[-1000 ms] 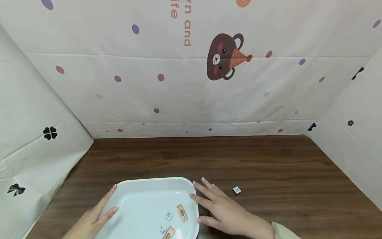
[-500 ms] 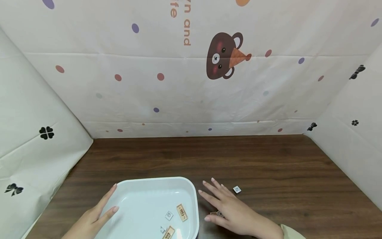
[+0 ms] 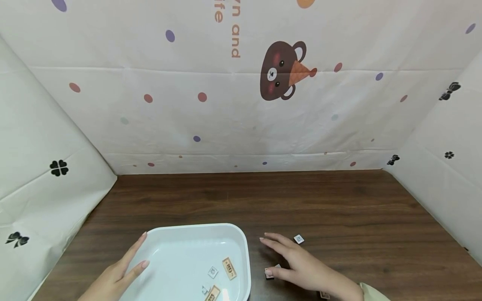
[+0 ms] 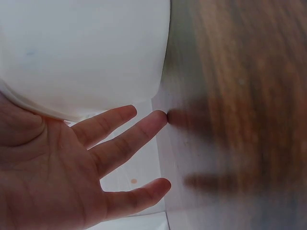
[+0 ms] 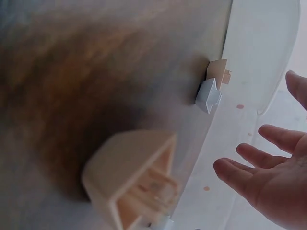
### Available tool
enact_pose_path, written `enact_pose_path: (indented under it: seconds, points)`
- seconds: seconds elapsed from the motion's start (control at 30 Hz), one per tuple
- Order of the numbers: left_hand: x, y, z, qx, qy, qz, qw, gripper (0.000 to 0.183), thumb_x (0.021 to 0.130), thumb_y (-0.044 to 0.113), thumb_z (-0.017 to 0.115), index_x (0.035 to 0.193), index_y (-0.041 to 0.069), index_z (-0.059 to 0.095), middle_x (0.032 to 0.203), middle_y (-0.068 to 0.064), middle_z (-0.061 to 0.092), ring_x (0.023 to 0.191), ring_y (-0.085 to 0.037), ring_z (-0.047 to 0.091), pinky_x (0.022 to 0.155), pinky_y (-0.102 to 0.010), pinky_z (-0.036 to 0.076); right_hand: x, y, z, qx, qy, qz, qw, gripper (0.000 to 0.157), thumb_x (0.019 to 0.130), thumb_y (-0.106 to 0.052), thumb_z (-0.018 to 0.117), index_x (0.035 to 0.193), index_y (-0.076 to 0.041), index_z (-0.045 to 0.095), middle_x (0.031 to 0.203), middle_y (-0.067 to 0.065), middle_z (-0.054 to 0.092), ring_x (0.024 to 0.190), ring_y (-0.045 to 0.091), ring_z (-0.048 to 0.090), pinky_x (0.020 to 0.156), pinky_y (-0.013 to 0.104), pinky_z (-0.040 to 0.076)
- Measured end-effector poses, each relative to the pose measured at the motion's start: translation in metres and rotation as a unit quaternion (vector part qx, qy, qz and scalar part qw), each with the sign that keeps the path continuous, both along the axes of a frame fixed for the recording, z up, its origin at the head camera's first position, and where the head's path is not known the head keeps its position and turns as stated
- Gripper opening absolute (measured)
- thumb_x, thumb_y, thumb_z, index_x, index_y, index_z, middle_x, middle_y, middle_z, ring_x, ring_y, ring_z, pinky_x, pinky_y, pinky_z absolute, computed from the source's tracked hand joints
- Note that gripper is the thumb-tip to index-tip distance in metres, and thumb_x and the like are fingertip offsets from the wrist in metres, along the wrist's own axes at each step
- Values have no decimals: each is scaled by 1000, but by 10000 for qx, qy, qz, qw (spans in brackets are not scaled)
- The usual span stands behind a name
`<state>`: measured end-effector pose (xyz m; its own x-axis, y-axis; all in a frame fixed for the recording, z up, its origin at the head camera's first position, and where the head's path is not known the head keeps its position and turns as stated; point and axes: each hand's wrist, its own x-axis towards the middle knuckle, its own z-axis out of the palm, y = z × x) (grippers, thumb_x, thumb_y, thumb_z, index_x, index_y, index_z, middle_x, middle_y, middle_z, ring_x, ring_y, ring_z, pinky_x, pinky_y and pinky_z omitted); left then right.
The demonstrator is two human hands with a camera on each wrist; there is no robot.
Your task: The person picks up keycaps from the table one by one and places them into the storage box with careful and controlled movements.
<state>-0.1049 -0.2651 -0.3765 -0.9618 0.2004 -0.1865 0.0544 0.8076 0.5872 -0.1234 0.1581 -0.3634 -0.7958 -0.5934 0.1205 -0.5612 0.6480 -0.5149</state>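
Observation:
My left hand (image 3: 116,271) rests at the left side of a white tray (image 3: 192,226), fingers straight along its outer wall and thumb over the rim. Inside the tray lie a tan keycap (image 3: 229,268), a white keycap (image 3: 213,272) and others by the lower frame edge. Right of the tray, my right hand (image 3: 301,265) hovers with loosely extended fingers. Its thumb partly covers small keycaps (image 3: 269,276) on the table. In the right wrist view, a large tan keycap (image 5: 124,165) shows its hollow underside near the lens; a smaller tan keycap (image 5: 216,70) and white keycap (image 5: 206,96) sit farther off.
A white keycap (image 3: 298,239) lies on the brown wooden table (image 3: 244,196) beyond the right hand. Another keycap (image 3: 324,295) peeks out under the right wrist. White patterned cloth (image 3: 180,117) walls the back and both sides.
My right hand has left the tray's right rim and moved right over the keycaps on the table, its fingers drawing somewhat closer together. The left hand and tray have stayed put.

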Motion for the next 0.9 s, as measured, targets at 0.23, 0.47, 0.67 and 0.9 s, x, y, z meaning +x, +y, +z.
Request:
enact_pose_path:
  seconds: [0.23, 0.47, 0.67, 0.9]
  points:
    - [-1, 0, 1, 11, -170, 9, 9999, 67, 97, 37, 41, 148, 18, 2, 147, -23, 16, 120, -51, 36, 81, -63, 38, -3, 2, -4, -459, 196, 312, 9983, 55, 86, -38, 61, 130, -7, 49, 127, 4, 51, 114, 16, 51, 91, 35, 44]
    - [-1, 0, -1, 43, -59, 14, 10000, 66, 97, 37, 42, 148, 19, 4, 147, -22, 18, 120, -50, 37, 80, -62, 39, -8, 2, -11, -1295, -599, 791, 9866, 46, 85, -21, 66, 123, 1, 53, 117, 11, 59, 109, 14, 54, 84, 29, 49]
    - [-1, 0, 0, 33, -71, 2, 10000, 66, 97, 36, 42, 148, 17, 5, 148, -22, 17, 120, -50, 37, 81, -62, 39, -11, 2, -15, -1618, -1188, 851, 9759, 37, 85, -18, 66, 114, 4, 59, 108, 12, 63, 98, 12, 57, 79, 27, 51]
    - [-1, 0, -1, 27, 52, 9, 10000, 65, 97, 34, 43, 148, 16, 7, 147, -22, 19, 119, -49, 39, 81, -61, 39, -14, 2, -19, -1554, -1466, 728, 9742, 27, 82, -16, 69, 102, 1, 66, 96, 4, 65, 86, 6, 57, 73, 24, 51]
